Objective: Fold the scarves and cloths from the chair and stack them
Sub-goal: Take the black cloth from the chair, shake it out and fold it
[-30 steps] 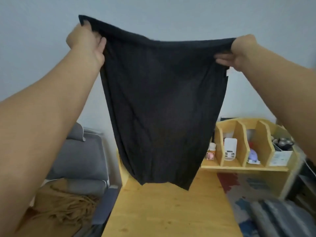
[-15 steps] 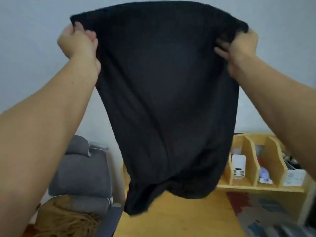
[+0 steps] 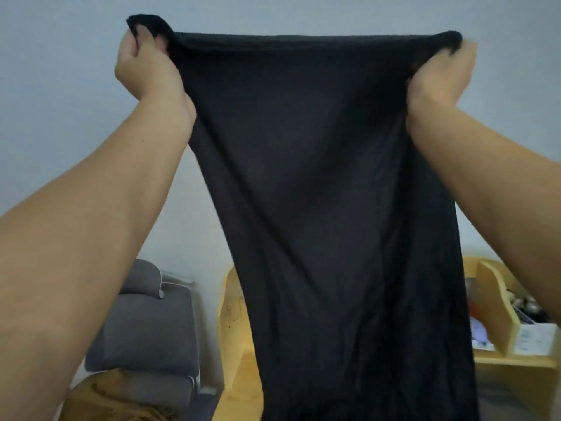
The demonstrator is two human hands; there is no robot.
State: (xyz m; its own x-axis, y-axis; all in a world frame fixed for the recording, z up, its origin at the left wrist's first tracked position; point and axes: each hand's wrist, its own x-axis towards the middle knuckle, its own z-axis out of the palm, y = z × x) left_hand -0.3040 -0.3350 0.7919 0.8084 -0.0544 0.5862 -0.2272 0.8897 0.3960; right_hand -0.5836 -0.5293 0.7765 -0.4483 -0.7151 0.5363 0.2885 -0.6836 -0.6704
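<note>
Two hands hold a black cloth [image 3: 318, 183] up in the air by its top edge: the left hand [image 3: 145, 65] grips one corner in curled fingers, the right hand [image 3: 440, 77] grips the other, and the cloth hangs down between them in front of the wooden surface [image 3: 239, 375]. This looks like the spreading step before the first fold. Next, the two corners probably need bringing together evenly. A brown scarf [image 3: 112, 399] waits on the grey chair [image 3: 145, 329] at lower left.
</note>
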